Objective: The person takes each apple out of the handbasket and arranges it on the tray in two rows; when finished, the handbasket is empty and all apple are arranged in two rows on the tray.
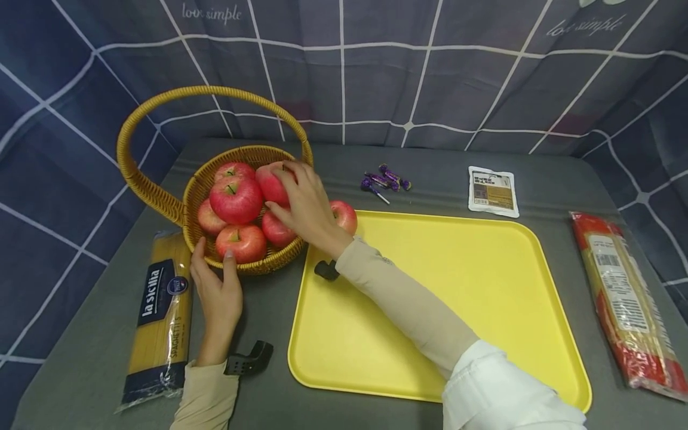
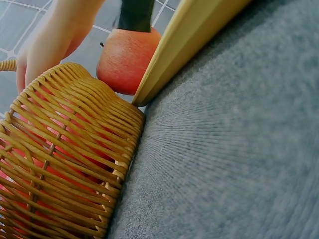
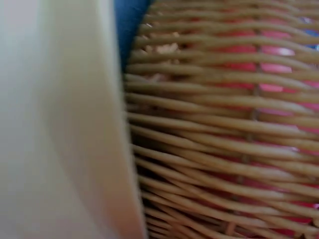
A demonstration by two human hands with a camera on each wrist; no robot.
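My right hand [image 1: 309, 203] reaches over the right side of a wicker basket [image 1: 196, 194], its fingers and thumb curled round a red apple [image 1: 269, 182] among the others. At the basket's near left rim, my left hand [image 1: 217, 289] touches the wicker with spread fingers and thumb. Several more apples [image 1: 235, 200] fill the basket. Outside it, one apple [image 1: 344, 217] sits at the far left corner of a yellow tray [image 1: 430, 257], partly behind my right wrist. The right wrist view shows the woven basket side [image 3: 224, 124] close up, with red showing through.
A spaghetti pack [image 1: 161, 316] lies left of the basket. Purple-wrapped lollipops [image 1: 384, 178] and a small white-edged packet [image 1: 492, 191] are behind the tray. On the far right is a red and clear packet [image 1: 626, 304]. The basket's tall handle [image 1: 215, 91] arches over its back.
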